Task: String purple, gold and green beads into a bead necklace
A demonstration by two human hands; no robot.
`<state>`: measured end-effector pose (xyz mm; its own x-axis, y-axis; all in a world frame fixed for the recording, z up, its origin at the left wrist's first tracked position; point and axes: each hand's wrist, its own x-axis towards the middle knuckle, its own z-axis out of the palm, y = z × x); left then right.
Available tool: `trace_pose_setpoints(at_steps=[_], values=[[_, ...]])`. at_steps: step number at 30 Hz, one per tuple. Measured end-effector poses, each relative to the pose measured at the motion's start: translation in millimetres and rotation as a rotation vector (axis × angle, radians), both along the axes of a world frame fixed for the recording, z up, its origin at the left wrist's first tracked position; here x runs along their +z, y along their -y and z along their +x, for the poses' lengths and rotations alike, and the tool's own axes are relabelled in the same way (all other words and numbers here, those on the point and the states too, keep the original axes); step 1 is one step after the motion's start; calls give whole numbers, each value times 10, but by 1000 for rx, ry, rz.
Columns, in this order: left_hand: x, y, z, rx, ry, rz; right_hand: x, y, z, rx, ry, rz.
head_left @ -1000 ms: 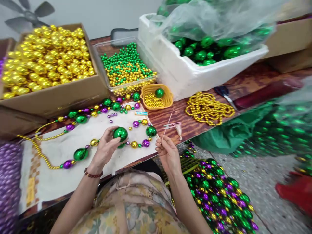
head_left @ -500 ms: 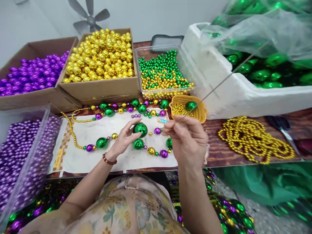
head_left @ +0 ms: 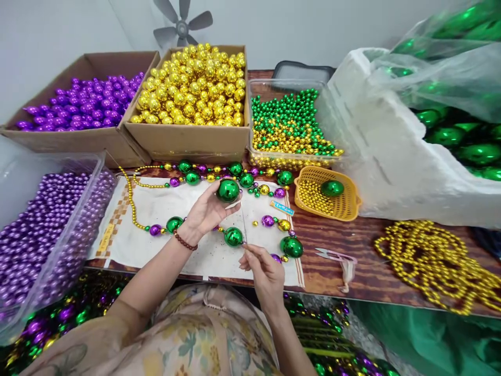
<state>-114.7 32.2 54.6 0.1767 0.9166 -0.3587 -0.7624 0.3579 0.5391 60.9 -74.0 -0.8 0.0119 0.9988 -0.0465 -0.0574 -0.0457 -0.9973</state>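
My left hand (head_left: 209, 209) holds a large shiny green bead (head_left: 228, 190) above the white cloth (head_left: 136, 209). Below and to the right, my right hand (head_left: 264, 269) is closed in a pinch on a long thin needle (head_left: 244, 224), which points up towards that bead. Whether its tip is inside the bead I cannot tell. Just above the right fingertips is another green bead (head_left: 234, 236), part of a strand running across the cloth. A loose small gold bead (head_left: 255, 223) and a purple bead (head_left: 267, 221) lie to the right.
Boxes of purple (head_left: 90, 104) and gold beads (head_left: 195, 89) stand behind, beside a tub of small green and gold beads (head_left: 289, 120). An orange basket (head_left: 348, 209), small scissors (head_left: 336, 255) and a gold bead chain (head_left: 426, 261) lie rightward. A foam box (head_left: 395, 156) stands behind them.
My right hand has come down and left, and the needle's direction has changed from up-right to nearly upright. My left hand now has the green bead raised slightly. The view has shifted right.
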Motion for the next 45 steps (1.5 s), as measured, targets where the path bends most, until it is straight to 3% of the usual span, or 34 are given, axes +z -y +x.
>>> trace_pose_setpoints(at_steps=[13, 20, 24, 30, 36, 41, 45], values=[[88, -72, -13, 55, 106, -146, -91, 14, -18, 75, 169, 170], [79, -79, -8, 82, 105, -160, -121, 1, -42, 87, 168, 163], [28, -74, -16, 72, 75, -94, -136, 3, -68, 87, 162, 139], [18, -9, 27, 48, -37, 135, -187, -18, -137, 49, 178, 140], [51, 147, 133, 15, -161, 192, -225, -95, -226, -16, 178, 148], [-19, 327, 263, -31, -197, 203, -96, -219, -249, -27, 123, 126], [-119, 393, 311, -22, -230, 202, 17, -290, -173, 82, 113, 106]])
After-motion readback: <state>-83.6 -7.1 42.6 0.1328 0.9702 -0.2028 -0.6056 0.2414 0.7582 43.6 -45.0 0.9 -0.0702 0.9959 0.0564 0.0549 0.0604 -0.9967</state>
